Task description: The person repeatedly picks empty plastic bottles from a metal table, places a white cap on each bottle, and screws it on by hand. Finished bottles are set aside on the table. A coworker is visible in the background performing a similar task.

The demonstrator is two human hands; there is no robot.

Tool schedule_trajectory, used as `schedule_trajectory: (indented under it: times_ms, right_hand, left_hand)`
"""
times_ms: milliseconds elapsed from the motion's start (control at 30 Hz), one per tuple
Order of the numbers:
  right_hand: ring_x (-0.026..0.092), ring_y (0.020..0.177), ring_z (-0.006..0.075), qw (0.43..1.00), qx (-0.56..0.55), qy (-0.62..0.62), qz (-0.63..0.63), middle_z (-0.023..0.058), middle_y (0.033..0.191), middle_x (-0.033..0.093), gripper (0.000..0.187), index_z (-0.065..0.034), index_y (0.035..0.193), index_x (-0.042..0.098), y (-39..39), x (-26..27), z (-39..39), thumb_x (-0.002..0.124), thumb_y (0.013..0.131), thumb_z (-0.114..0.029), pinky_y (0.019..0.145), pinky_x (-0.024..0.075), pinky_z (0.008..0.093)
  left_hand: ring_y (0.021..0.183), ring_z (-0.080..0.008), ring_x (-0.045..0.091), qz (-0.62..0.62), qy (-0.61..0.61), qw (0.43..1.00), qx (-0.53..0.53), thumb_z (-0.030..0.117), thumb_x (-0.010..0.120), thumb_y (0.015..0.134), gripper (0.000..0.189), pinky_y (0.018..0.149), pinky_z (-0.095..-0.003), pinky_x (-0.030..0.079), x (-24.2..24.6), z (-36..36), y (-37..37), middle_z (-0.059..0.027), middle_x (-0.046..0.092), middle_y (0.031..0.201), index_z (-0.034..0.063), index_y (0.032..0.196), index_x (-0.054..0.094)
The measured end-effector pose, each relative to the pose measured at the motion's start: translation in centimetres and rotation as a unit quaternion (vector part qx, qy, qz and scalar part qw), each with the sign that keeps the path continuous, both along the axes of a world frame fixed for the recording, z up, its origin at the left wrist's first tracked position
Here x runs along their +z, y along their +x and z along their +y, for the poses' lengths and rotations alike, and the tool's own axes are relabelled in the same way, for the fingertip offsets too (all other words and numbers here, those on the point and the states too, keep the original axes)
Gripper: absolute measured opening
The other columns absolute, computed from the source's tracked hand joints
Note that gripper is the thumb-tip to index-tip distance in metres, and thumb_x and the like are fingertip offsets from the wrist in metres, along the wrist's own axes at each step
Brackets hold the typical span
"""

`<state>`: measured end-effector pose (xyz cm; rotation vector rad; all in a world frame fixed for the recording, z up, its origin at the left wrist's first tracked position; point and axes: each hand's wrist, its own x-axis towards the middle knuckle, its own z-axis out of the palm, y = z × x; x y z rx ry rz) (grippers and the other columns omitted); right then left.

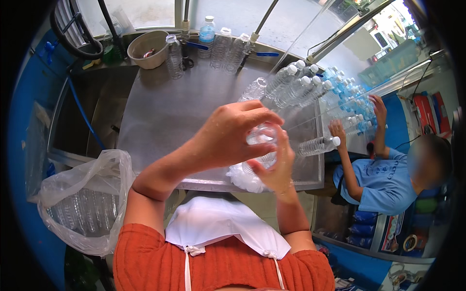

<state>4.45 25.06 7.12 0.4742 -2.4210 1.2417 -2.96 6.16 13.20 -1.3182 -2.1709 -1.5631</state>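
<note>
My left hand (pixel 233 131) reaches over the steel counter, its fingers curled at the top of a clear plastic bottle (pixel 262 136). From the other side my right hand (pixel 278 163) wraps around the same bottle, which stands roughly upright between them. A bag of white caps (pixel 247 178) lies below my hands at the counter's front edge. Just beyond them is an uncapped bottle (pixel 253 89), beside a group of white-capped bottles (pixel 296 85). One capped bottle (pixel 316 146) appears tilted to the right of my hands. Whether the held bottle wears a cap is unclear.
A clear plastic bag (pixel 87 207) of empty bottles stands at left, below a sink (pixel 98 105). A beige bowl (pixel 148 49) and several bottles line the counter's back edge. At right, beyond a transparent panel, a co-worker (pixel 382 182) in a blue shirt reaches toward blue-labelled bottles (pixel 351 94).
</note>
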Motion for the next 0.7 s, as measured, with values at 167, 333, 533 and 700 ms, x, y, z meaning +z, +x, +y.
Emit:
schedule_trajectory:
  times_ms: [167, 333, 533, 700]
  right_hand:
    - [0.055, 0.112, 0.0252, 0.947, -0.294, -0.112, 0.067, 0.0148, 0.130, 0.050, 0.073, -0.0005, 0.131, 0.039, -5.9, -5.3, 11.0, 0.083, 0.075, -0.016, 0.092, 0.0472, 0.0367]
    - [0.057, 0.111, 0.0264, 0.926, -0.347, -0.118, 0.087, 0.0160, 0.131, 0.048, 0.079, -0.0013, 0.134, 0.031, -10.3, -13.1, 17.7, 0.082, 0.075, -0.012, 0.090, 0.0499, 0.0382]
    - [0.060, 0.107, 0.0266, 0.895, -0.443, 0.016, 0.059, 0.0182, 0.122, 0.054, 0.082, -0.0016, 0.132, 0.034, -10.3, -11.8, 18.1, 0.085, 0.071, -0.019, 0.087, 0.0517, 0.0377]
    - [0.062, 0.101, 0.0237, 0.919, -0.381, 0.066, -0.075, 0.0156, 0.120, 0.057, 0.067, -0.0033, 0.126, 0.046, -9.1, -8.0, 19.2, 0.084, 0.073, -0.019, 0.083, 0.0529, 0.0337]
  left_hand:
    - [0.119, -0.0330, 0.052, 0.112, -0.056, 0.986, 0.106, 0.031, 0.069, 0.085, 0.046, 0.098, -0.0432, 0.043, -6.8, 4.3, -3.2, -0.0090, 0.058, 0.125, 0.0127, 0.125, 0.056]
    - [0.105, -0.0316, 0.061, 0.033, -0.049, 0.993, 0.103, 0.018, 0.068, 0.086, 0.036, 0.087, -0.0406, 0.051, -12.2, 5.4, -3.4, -0.0098, 0.061, 0.116, 0.0092, 0.119, 0.059]
    - [0.084, -0.0316, 0.065, 0.050, -0.049, 0.974, 0.214, 0.012, 0.064, 0.087, 0.031, 0.074, -0.0382, 0.054, -12.1, 3.5, -3.5, -0.0132, 0.061, 0.101, 0.0032, 0.116, 0.059]
    - [0.082, -0.0318, 0.065, 0.057, -0.055, 0.952, 0.294, 0.011, 0.064, 0.087, 0.031, 0.072, -0.0392, 0.053, -11.6, -0.1, -5.8, -0.0139, 0.062, 0.103, 0.0043, 0.118, 0.060]
